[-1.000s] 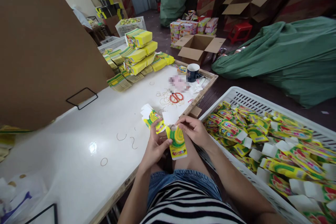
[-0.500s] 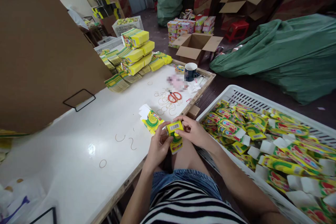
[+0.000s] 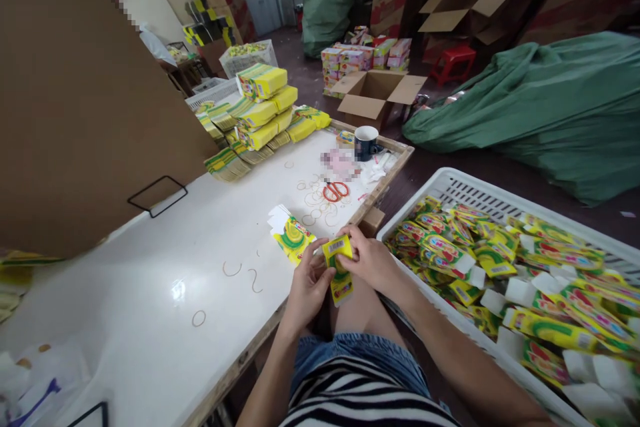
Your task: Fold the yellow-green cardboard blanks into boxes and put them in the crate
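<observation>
A small yellow carton (image 3: 338, 248) with a barcode on its upper panel is held above the person's lap, just off the table's edge. The left hand (image 3: 309, 283) pinches its left side between thumb and fingers; the right hand (image 3: 373, 259) grips the upper right, thumb pressed on the printed face and fingers curled at the edge. Just beside the left hand, on the white table (image 3: 150, 267), lie flattened yellow-and-green cartons (image 3: 293, 235) with white flaps fanned at one end. Beyond them, red-handled scissors (image 3: 335, 191) lie among scattered thin loops, and a dark mug (image 3: 366, 147) with a white inside stands near the far corner; what it holds cannot be seen. Bundles of yellow cartons (image 3: 263, 107) are stacked at the table's far side. To the right of the person, a white slotted basket (image 3: 443, 175) holds a heap of yellow, green and red cartons (image 3: 550, 320), many with white flaps sticking out. On the floor past the table stands an open cardboard box (image 3: 360, 107), its bottom hidden, in front of stacked pink boxes (image 3: 345, 63). Farther back, a white crate (image 3: 253, 63) is filled with small yellowish pieces, and a green sack (image 3: 540, 120) slumps behind the basket.
</observation>
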Available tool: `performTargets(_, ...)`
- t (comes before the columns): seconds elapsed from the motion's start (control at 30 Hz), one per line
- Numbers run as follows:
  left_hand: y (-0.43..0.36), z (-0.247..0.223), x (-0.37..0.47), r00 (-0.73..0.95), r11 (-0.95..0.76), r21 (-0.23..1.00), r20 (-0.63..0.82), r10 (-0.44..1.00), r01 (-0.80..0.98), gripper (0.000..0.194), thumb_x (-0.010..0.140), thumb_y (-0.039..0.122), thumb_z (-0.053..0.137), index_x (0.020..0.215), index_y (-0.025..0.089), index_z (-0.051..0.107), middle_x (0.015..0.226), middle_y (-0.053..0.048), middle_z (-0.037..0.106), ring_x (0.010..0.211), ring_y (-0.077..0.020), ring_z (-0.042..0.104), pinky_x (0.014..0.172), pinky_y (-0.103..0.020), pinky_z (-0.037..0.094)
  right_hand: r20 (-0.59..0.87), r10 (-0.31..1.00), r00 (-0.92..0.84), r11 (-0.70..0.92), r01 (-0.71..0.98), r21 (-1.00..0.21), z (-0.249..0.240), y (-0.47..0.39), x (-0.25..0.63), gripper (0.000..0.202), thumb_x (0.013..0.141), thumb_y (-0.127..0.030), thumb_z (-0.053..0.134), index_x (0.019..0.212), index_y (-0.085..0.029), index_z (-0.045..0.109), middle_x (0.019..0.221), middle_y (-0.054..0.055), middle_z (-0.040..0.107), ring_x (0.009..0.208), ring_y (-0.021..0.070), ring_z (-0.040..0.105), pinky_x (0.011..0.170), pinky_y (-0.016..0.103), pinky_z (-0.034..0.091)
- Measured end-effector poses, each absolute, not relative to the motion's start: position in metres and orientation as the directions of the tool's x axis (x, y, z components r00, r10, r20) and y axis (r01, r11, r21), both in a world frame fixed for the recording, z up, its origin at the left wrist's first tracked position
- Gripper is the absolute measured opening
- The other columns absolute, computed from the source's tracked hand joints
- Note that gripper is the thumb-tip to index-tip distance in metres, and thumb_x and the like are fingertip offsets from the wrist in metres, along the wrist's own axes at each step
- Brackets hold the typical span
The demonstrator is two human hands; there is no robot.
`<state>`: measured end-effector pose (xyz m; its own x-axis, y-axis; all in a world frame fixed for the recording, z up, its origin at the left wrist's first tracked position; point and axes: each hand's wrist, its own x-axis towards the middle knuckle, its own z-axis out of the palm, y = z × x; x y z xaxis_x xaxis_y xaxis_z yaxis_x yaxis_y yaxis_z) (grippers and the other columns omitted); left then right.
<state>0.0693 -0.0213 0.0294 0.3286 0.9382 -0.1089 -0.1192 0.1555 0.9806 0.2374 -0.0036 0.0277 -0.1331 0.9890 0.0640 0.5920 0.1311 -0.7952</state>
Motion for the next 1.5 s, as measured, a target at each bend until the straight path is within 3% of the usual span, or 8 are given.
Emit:
performTargets(0.2,-0.023,0.032,0.070,0.345,0.129,0.975,-0.061,0.937,-0.179,0.047,0.081,0.032,0.070,0.121,0.022,0.048,0.103,-0.009,0.071,0.086,-0.0220,0.071,0.075,-0.032,0.056,0.252,0.961,-0.113,0.271,0.218,-0.938,0.002,-0.011,0.250,0.028,0.090,-0.036,0.055,0.113,-0.023,0.063,0.104,0.008,0.069,0.079,0.0198,0.066,0.068,0.030,0.053)
performTargets(0.37,-0.030,0.025,0.087,0.353,0.115,0.969,-0.032,0.935,-0.218,0.047,0.080,0.031,0.071,0.120,0.021,0.048,0.107,-0.009,0.070,0.097,-0.0244,0.069,0.083,-0.035,0.055,0.189,0.981,-0.031,0.190,0.023,-0.981,0.000,-0.021,0.252,0.025,0.088,-0.040,0.061,0.103,-0.021,0.066,0.099,0.008,0.071,0.086,0.0216,0.069,0.075,0.032,0.056)
performTargets(0.53,-0.024,0.019,0.077,0.199,-0.119,0.980,0.086,0.976,0.160,0.041,0.089,0.027,0.058,0.128,0.022,0.050,0.124,-0.013,0.064,0.118,-0.0263,0.060,0.103,-0.045,0.046,0.287,0.948,0.139,0.198,0.449,-0.872,0.019,-0.026,0.288,0.025,0.091,-0.039,0.055,0.101,-0.020,0.069,0.098,0.009,0.069,0.090,0.0248,0.063,0.083,0.040,0.051)
performTargets(0.67,-0.005,0.010,0.046,0.066,-0.221,0.710,0.239,0.969,0.669,0.053,0.080,0.024,0.068,0.130,0.019,0.052,0.141,-0.016,0.052,0.136,-0.0323,0.042,0.115,-0.056,0.029,0.456,0.844,0.284,0.114,0.734,-0.669,0.020,-0.021,0.311,0.028,0.088,-0.038,0.056,0.103,-0.019,0.070,0.107,0.013,0.063,0.105,0.0312,0.055,0.096,0.051,0.041)
performTargets(0.93,0.001,-0.009,0.021,0.108,-0.199,0.484,0.209,0.972,0.852,0.034,0.084,0.025,0.064,0.117,0.018,0.064,0.127,-0.015,0.065,0.119,-0.0316,0.061,0.099,-0.049,0.051,0.159,0.987,0.020,0.138,0.401,-0.906,-0.009,0.010,0.221,0.017,0.087,-0.027,0.055,0.091,-0.019,0.070,0.088,0.007,0.070,0.080,0.0200,0.063,0.073,0.031,0.049)
performTargets(1.03,-0.003,-0.010,0.021,0.168,-0.266,0.412,0.259,0.951,0.871,0.042,0.077,0.022,0.072,0.118,0.018,0.064,0.129,-0.015,0.064,0.116,-0.0324,0.063,0.097,-0.048,0.053,0.109,0.993,0.039,0.083,0.418,-0.905,-0.016,0.020,0.196,0.018,0.088,-0.028,0.055,0.093,-0.018,0.069,0.089,0.008,0.072,0.081,0.0200,0.065,0.077,0.031,0.049)
performTargets(1.27,-0.015,-0.014,0.029,0.189,-0.410,0.424,0.472,0.861,0.808,0.019,0.091,0.018,0.055,0.103,0.018,0.069,0.107,-0.011,0.074,0.100,-0.0236,0.071,0.087,-0.038,0.060,0.011,1.000,0.014,0.004,0.438,-0.899,-0.031,0.028,0.183,0.017,0.086,-0.032,0.059,0.092,-0.019,0.068,0.086,0.008,0.072,0.079,0.0211,0.067,0.075,0.031,0.049)
performTargets(1.5,-0.031,0.000,0.048,0.283,-0.629,0.507,0.599,0.749,0.589,0.026,0.088,0.009,0.057,0.109,0.021,0.068,0.118,-0.008,0.070,0.119,-0.0222,0.062,0.101,-0.041,0.052,-0.113,0.993,-0.046,-0.120,-0.207,-0.971,-0.027,0.018,0.202,0.035,0.078,-0.048,0.067,0.095,-0.018,0.064,0.082,0.005,0.073,0.079,0.0224,0.069,0.075,0.035,0.053)
